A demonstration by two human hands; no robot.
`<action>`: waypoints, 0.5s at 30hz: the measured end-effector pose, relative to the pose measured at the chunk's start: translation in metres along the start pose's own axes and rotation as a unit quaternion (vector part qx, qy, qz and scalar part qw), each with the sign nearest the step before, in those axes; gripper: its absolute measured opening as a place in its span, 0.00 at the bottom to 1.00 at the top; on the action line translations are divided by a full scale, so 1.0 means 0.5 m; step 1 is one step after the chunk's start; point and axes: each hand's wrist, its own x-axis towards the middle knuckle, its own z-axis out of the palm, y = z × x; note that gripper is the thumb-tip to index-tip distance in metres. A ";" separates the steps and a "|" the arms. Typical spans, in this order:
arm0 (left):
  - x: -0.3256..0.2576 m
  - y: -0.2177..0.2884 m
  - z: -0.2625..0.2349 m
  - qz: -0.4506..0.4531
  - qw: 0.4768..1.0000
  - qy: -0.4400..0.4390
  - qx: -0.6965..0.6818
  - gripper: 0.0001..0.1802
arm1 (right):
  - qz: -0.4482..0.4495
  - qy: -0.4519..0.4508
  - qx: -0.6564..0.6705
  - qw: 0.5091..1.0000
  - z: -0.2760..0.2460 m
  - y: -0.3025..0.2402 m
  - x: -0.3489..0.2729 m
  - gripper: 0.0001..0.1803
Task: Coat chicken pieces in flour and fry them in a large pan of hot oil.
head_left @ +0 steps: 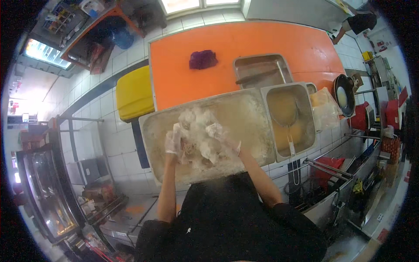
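Note:
A wide metal tray (pixel 244 109) of pale flour lies in front of me. In its left half is a heap of flour-coated food pieces (pixel 205 135), lumpy and white; what is under the coating cannot be made out. My left hand (pixel 175 140), in a clear plastic glove, cups the heap from its left side. From the right, my right hand (pixel 223 139), gloved the same way, has its bent fingers against the pieces. Both hands hold the heap between them, and flour haze blurs the fingertips.
Right of the tray, a deep pan (pixel 279 150) of cloudy liquid holds a wire strainer (pixel 286 120). Behind are an orange table (pixel 174 83), a purple cloth-like bundle (pixel 203 60) and a metal pan (pixel 257 64). A yellow bin (pixel 134 94) stands left; another person (pixel 360 22) is far right.

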 end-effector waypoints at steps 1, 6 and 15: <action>0.005 0.041 0.006 -0.032 0.993 0.097 0.058 0.26 | -0.009 0.029 0.044 0.999 -0.012 -0.015 0.004 0.32; 0.033 0.028 -0.011 -0.092 0.889 0.249 0.372 0.30 | -0.060 0.033 -0.514 0.855 -0.058 0.001 0.129 0.25; 0.036 -0.162 -0.014 0.027 0.984 0.099 0.148 0.35 | -0.037 -0.052 -0.357 0.932 0.054 -0.027 0.129 0.26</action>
